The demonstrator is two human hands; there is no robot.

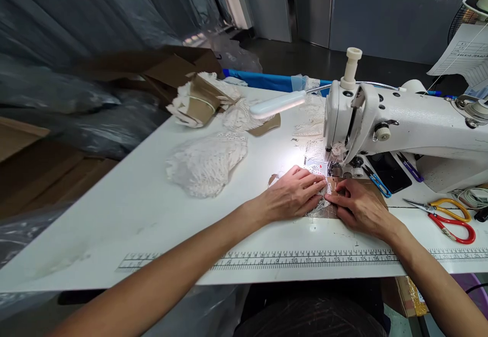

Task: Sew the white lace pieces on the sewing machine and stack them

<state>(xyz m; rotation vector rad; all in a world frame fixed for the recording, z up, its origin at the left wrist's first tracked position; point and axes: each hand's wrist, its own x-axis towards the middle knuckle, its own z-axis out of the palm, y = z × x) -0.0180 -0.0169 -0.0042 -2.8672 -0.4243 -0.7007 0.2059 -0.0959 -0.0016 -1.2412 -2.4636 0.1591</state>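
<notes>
White lace [323,204], one piece: lay right of centre in the frame, partly under the left hand, close before the presser foot [334,170] of a white sewing machine [400,123].

Hazards, as judged: openwork could have snagged or bunched at the foot, its holes giving little to grip; uneven pressure between the hands could have skewed the edge; fingertips so near the needle area could have been caught had the cloth slipped forward. Scissors [453,217], red and yellow handles, lay at the right of the frame, points towards the right wrist; a backward sweep could have met them.

Left hand [299,192]: palm down, fingers extended and close together, flat upon the lace; forearm rose from the lower left.

Right hand [356,202]: fingers bent, thumb and fingertips drawn narrow at the lace's edge; whether they pinched it could not be told. Forearm entered from the lower right.
</notes>
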